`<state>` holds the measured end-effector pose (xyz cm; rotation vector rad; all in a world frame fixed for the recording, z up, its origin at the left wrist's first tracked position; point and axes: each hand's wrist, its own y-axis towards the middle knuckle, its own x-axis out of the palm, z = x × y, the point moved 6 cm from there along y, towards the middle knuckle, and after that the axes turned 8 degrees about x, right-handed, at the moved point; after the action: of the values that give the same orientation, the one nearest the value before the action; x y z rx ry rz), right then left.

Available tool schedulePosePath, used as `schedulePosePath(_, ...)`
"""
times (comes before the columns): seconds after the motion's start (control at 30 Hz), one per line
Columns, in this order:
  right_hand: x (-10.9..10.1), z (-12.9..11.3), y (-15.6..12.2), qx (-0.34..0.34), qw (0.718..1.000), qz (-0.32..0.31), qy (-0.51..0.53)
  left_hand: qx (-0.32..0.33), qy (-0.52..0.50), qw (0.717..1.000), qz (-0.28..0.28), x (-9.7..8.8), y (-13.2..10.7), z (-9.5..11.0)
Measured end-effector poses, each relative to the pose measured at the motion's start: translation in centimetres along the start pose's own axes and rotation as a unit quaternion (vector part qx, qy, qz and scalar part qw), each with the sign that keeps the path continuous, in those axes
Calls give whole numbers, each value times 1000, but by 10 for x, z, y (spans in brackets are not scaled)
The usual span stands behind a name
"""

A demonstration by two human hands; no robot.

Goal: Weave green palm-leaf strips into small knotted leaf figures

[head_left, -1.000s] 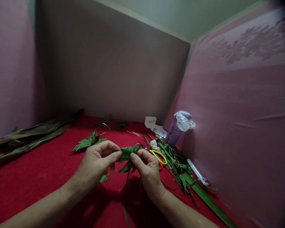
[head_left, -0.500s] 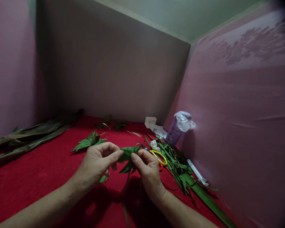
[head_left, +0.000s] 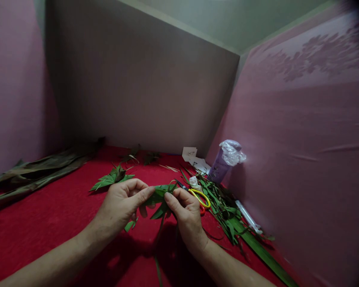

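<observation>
Between my two hands is a folded green leaf piece [head_left: 160, 193] with pointed ends and a long thin strip hanging down from it. My left hand [head_left: 123, 201] pinches its left end between thumb and forefinger. My right hand [head_left: 186, 213] is closed on its right end, the thumb pressed on the front, where a thin loop of leaf curls above. Just beyond my right hand lie scissors [head_left: 201, 197] with yellow and red handles, partly hidden by the fingers. A small bit of green leaf [head_left: 129, 225] shows below my left hand.
A red cloth [head_left: 54, 223] covers the surface. A folded leaf piece [head_left: 109, 179] lies behind my left hand, long dry leaves [head_left: 44, 169] at far left. Right are leaf strips [head_left: 219, 205], a purple container [head_left: 219, 165] with plastic on top, white cards [head_left: 189, 153] and a clear packet [head_left: 248, 217].
My left thumb and fingers have shifted very slightly on the leaf piece's left end. My right hand keeps its place.
</observation>
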<state>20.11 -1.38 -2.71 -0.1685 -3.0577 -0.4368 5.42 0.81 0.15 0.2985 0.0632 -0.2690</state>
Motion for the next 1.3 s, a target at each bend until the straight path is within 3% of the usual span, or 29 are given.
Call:
schedulePosePath(0.37, 0, 3, 1, 10, 1000, 2, 11, 24, 36, 999, -18, -1, 1, 2)
schedulePosePath(1.3, -2, 5, 2, 15, 1000, 8, 19, 15, -5, 1000, 3, 0, -2, 1)
